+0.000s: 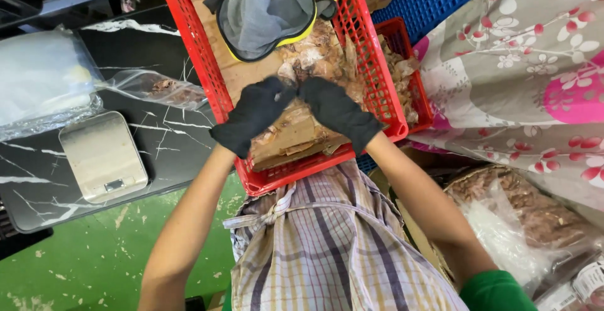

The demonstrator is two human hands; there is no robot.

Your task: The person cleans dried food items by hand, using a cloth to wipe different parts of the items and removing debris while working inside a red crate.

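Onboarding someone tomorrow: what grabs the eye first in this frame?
Two black-gloved hands, left hand and right hand, meet at centre over a red crate of brown flaky pieces. A small scale sits left on the dark marbled table; floral cloth fills the right.

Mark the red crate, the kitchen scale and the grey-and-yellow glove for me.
red crate [200,53], head view, on its left wall.
kitchen scale [100,150], head view, on the middle of its steel platform.
grey-and-yellow glove [261,9], head view, on its grey palm, lying in the crate.
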